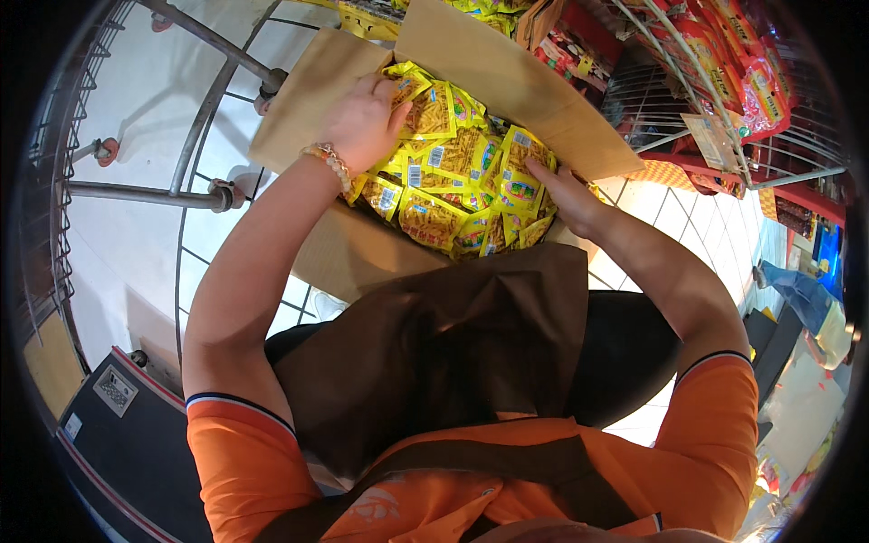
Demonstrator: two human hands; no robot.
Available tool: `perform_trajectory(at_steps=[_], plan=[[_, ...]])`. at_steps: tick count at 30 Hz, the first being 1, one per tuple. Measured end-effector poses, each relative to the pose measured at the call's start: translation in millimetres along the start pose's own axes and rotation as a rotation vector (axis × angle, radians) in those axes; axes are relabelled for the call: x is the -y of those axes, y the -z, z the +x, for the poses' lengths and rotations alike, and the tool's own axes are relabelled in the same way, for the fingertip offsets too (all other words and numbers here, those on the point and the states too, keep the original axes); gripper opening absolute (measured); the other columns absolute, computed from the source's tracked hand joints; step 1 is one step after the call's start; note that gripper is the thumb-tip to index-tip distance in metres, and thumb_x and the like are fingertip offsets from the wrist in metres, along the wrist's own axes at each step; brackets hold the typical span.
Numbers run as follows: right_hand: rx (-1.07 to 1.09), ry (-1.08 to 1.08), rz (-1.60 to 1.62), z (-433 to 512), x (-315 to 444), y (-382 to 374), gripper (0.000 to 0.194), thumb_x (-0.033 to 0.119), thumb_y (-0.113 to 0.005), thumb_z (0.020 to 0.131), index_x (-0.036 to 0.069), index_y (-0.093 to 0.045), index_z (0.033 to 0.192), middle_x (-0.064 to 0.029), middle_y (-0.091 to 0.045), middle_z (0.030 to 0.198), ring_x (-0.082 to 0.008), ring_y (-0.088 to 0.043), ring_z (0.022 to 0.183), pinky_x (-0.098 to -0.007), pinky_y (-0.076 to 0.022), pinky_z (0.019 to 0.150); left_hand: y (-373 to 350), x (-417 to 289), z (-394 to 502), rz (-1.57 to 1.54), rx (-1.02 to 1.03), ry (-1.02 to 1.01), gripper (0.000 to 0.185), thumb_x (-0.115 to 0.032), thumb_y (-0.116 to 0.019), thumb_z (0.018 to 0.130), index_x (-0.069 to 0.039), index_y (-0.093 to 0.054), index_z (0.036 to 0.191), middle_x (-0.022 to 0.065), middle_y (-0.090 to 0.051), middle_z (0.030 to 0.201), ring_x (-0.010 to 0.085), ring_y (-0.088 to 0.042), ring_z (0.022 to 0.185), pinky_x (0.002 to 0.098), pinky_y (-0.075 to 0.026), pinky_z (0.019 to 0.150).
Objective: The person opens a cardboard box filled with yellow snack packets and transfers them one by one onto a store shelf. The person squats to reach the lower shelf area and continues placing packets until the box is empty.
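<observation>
An open cardboard box [475, 61] stands before me, full of small yellow snack packets [434, 173] with a brown noodle-like print. My left hand [366, 119] lies at the box's left side with its thumb apart, its fingertips bent down behind the top packets; whether it grips one is hidden. At the right side my right hand [567, 193] rests its thumb against an upright-leaning packet [521, 173], its other fingers hidden beside the pile. Below the box, a brown apron [434, 353] covers my lap.
A metal rack frame with casters [224, 195] stands on the white tiled floor at the left. Wire baskets [719, 122] hold red snack packages [764, 88] at upper right. A dark case [129, 434] with red-and-white edging lies at lower left. More yellow packets [370, 24] are beyond the box.
</observation>
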State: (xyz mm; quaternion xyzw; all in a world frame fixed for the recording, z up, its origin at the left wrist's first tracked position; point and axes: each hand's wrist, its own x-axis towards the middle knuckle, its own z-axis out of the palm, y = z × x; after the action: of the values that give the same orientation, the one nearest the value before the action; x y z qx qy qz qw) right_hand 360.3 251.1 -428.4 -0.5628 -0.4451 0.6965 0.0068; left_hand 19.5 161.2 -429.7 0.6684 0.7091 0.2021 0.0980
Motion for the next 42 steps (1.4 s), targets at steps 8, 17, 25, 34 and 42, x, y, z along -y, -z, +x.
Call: perform_trajectory(at_steps=[8, 17, 25, 34, 42], plan=[[-0.291, 0.058, -0.267, 9.9, -5.5, -18.3, 0.083, 0.044, -0.076, 0.094, -0.005, -0.039, 0.151, -0.0135, -0.060, 0.139, -0.0196, -0.058, 0.126, -0.0360, -0.0468, 0.108, -16.5, -16.7, 11.4, 0.205, 0.195, 0.058, 0.090, -0.072, -0.053, 0.094, 0.007, -0.054, 0.138, 0.0254, -0.063, 0.127, 0.0413, -0.061, 0.116, 0.0454, -0.049, 0.103], [0.070, -0.007, -0.123, 7.4, 15.3, -14.5, 0.070, 0.036, -0.082, 0.090, 0.005, -0.050, 0.144, -0.0094, -0.066, 0.132, -0.0209, -0.064, 0.118, -0.0379, -0.0522, 0.103, 2.3, -23.3, 6.0, 0.083, 0.421, 0.092, 0.112, -0.079, -0.074, 0.072, 0.004, -0.049, 0.142, 0.0286, -0.053, 0.140, 0.0456, -0.050, 0.127, 0.0498, -0.044, 0.109], [0.140, -0.179, 0.112, -0.1, 41.9, -31.0, 0.069, 0.027, -0.080, 0.093, 0.005, -0.043, 0.147, -0.0104, -0.062, 0.136, -0.0228, -0.062, 0.125, -0.0425, -0.0546, 0.101, -1.1, -17.7, 9.7, 0.004, 0.430, 0.103, 0.121, -0.075, -0.084, 0.059, -0.004, -0.043, 0.149, 0.0281, -0.054, 0.138, 0.0465, -0.053, 0.128, 0.0497, -0.044, 0.111], [0.102, -0.025, 0.013, 9.9, 39.0, -51.5, 0.103, 0.016, -0.094, 0.076, -0.001, -0.027, 0.153, -0.0150, -0.056, 0.141, -0.0252, -0.057, 0.129, -0.0424, -0.0496, 0.108, 7.8, -17.2, 22.7, -0.029, 0.599, 0.032, 0.133, -0.067, -0.089, 0.055, -0.003, -0.034, 0.157, 0.0306, -0.056, 0.138, 0.0429, -0.058, 0.124, 0.0468, -0.048, 0.107], [0.005, 0.074, -0.139, 10.3, 37.0, -68.4, 0.111, 0.012, -0.099, 0.064, 0.001, -0.032, 0.151, -0.0145, -0.056, 0.141, -0.0261, -0.059, 0.128, -0.0407, -0.0509, 0.107, 4.1, -29.7, 14.7, -0.152, 0.492, 0.006, 0.099, -0.027, -0.084, 0.059, -0.009, -0.046, 0.149, 0.0249, -0.065, 0.123, 0.0421, -0.065, 0.113, 0.0465, -0.055, 0.094]])
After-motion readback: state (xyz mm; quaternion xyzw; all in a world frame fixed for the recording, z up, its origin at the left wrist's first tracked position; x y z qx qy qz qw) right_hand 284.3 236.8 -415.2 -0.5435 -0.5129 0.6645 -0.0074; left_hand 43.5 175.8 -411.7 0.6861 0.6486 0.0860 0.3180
